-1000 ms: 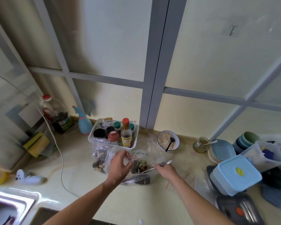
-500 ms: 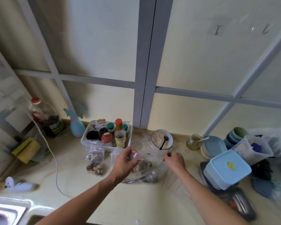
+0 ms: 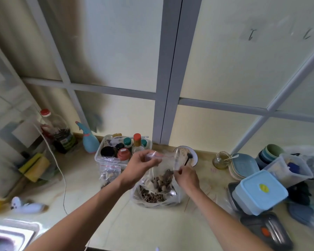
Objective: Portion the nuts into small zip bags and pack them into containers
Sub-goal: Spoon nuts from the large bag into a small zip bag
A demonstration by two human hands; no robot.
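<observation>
Pinching the top edge of one small zip bag (image 3: 162,171), the left hand (image 3: 140,166) has its thumb and fingers closed on the plastic, lifted above the counter (image 3: 116,220). The right hand (image 3: 186,176) grips the same bag's right side, fingers curled on it; whether it also holds a utensil cannot be told. Mixed nuts (image 3: 163,179) sit in the bag's lower part. Directly beneath lies one large clear bag (image 3: 156,198) of dark nuts on the counter. A second small zip bag (image 3: 110,171), filled, stands just left, against one white basket (image 3: 100,154) of bottles. One bowl (image 3: 193,156) with a black spoon sits behind. One pale blue lidded container (image 3: 259,192) rests at right, on a dark tray.
</observation>
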